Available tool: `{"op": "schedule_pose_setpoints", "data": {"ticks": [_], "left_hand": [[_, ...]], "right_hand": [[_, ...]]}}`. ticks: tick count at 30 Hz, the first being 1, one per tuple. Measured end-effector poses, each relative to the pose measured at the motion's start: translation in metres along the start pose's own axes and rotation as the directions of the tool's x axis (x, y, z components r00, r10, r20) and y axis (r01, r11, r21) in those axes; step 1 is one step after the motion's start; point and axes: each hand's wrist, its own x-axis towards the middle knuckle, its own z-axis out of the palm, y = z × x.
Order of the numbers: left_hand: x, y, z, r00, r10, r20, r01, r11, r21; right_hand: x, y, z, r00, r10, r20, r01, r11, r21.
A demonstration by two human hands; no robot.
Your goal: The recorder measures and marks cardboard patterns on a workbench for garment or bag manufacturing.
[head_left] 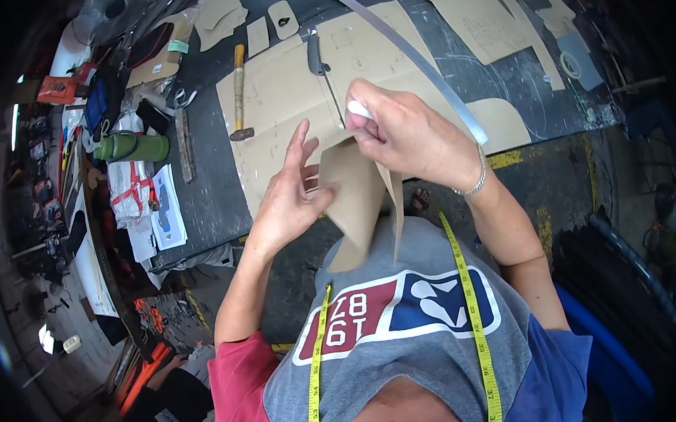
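My left hand (291,194) holds a folded piece of brown card (357,202) by its left edge, fingers spread upward. On the top edge of the same card, my right hand (406,131) is closed around a white piece of chalk (359,110). The card hangs down in front of my chest over the near edge of a dark worktable (207,187). A large tan paper pattern (286,99) lies flat on the table just beyond both hands. A yellow measuring tape (473,311) hangs around my neck.
A hammer (239,94) lies on the pattern at left, a dark-handled knife (316,55) near its top, and a long curved metal ruler (414,58) crosses to the right. More tan patterns (488,20) lie far right. A green bottle (132,148), scissors and packets crowd the table's left end.
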Motion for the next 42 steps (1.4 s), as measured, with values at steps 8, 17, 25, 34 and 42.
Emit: {"op": "schedule_pose_setpoints", "data": {"ticks": [8,17,25,34,42], "left_hand": [[0.024,-0.027,-0.087,0.983,-0.011,0.185,-0.089,0.847,0.524],[0.107,-0.140,-0.125,0.974,-0.037,0.224,-0.155,0.615,0.774],[0.132,-0.192,-0.068,0.987,0.089,0.134,-0.159,0.645,0.747],[0.129,-0.198,-0.034,0.978,0.208,-0.012,-0.124,0.625,0.770],[0.075,-0.192,0.048,0.866,0.495,0.067,-0.402,0.613,0.681]], "right_hand": [[0.040,0.031,-0.013,0.990,-0.097,0.103,0.121,0.956,-0.266],[-0.016,0.092,0.007,0.957,0.270,-0.108,-0.291,0.895,-0.338],[-0.197,0.163,0.094,0.582,0.751,-0.314,-0.743,0.647,0.171],[-0.204,0.138,0.129,0.493,0.767,-0.411,-0.705,0.629,0.328],[-0.185,0.144,0.095,0.361,0.736,-0.573,-0.739,0.600,0.305]]}}
